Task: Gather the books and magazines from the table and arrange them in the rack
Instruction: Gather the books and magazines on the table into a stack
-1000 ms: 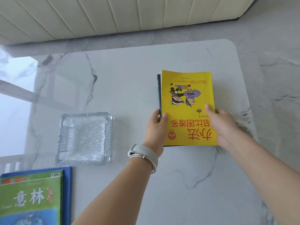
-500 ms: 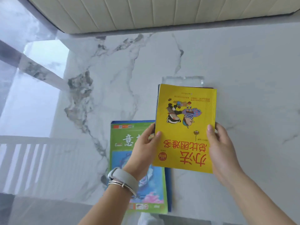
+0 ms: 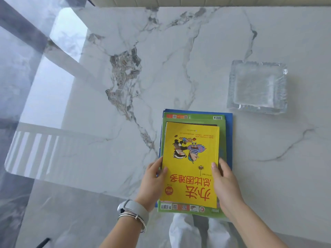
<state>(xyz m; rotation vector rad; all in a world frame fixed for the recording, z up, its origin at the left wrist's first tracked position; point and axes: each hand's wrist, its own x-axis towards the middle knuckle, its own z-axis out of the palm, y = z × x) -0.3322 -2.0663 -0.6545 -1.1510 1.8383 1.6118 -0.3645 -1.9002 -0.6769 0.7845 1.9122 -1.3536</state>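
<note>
Left hand (image 3: 152,183) and right hand (image 3: 226,187) clamp yellow book (image 3: 190,163) on green magazine (image 3: 221,210), blue book (image 3: 228,140). Thin, floppy, slippery covers likely; grip stack's side edges.

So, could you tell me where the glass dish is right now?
In the head view, the glass dish sits right of centre on the marble table, just beyond the book stack's far right corner.

— What are the hands doing?
— The left hand (image 3: 152,183) and the right hand (image 3: 226,185) are gripping the near sides of a yellow book (image 3: 190,163), thumbs lying on its cover.
— What is it lying on?
— It is sitting on a green magazine (image 3: 194,117), which is lying over a blue book (image 3: 228,140) on the marble bench (image 3: 107,140).
— Anything else?
— A glass tray (image 3: 258,86) is standing near the stack's far right corner.
</note>
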